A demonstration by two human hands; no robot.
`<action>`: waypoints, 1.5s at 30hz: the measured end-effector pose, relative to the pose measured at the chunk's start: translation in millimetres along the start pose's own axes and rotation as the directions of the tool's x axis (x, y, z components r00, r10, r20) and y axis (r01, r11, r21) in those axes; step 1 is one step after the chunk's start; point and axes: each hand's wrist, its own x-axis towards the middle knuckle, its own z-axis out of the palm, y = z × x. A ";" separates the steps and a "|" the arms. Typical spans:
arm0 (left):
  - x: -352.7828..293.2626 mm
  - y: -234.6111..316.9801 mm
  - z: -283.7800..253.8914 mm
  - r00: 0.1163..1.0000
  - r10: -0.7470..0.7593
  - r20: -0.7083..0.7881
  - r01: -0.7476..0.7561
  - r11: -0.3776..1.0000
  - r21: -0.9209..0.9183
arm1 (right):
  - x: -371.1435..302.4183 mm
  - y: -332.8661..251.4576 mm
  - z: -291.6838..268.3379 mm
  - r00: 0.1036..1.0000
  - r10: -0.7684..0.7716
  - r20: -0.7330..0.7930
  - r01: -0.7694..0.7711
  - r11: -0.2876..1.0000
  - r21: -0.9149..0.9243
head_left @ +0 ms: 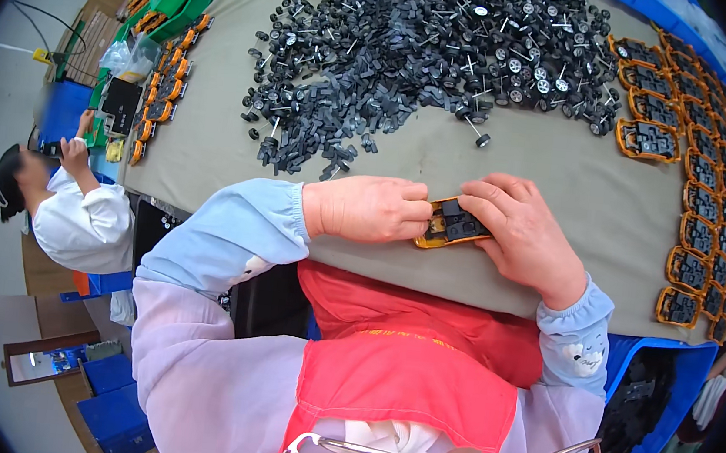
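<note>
Between my two hands, near the table's front edge, is a toy car body (451,224), orange with black parts inside, its underside facing up. My left hand (379,211) has its fingers closed at the body's left end; whether a small part is pinched there is hidden. Around the right end, my right hand (522,230) grips the body with thumb and fingers. Beyond my hands lies a big heap of small black plastic pieces (375,97) and black wheels on metal axles (518,67). One wheel pair (477,134) lies apart from the heap.
Rows of orange car bodies (697,206) line the table's right side. More bodies (167,85) stand along the left edge by a green crate (188,0). A blue bin (653,385) with black parts sits at my right. At the left, a person in white (88,218) works.
</note>
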 end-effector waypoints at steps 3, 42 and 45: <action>-5.7 2.3 0.4 1.000 -0.006 0.003 0.006 1.000 -0.003 | 0.0 -1.2 -1.8 1.000 -0.008 -0.005 0.008 1.000 0.011; -71.6 82.1 19.0 0.490 -0.814 -0.312 0.740 0.578 -0.345 | -55.7 -6.3 3.2 0.942 0.280 -0.183 -0.280 0.960 0.025; -42.1 95.4 15.8 0.462 -0.795 -0.393 0.651 0.605 -0.458 | -56.9 -3.9 8.0 0.943 0.271 -0.195 -0.271 0.962 0.027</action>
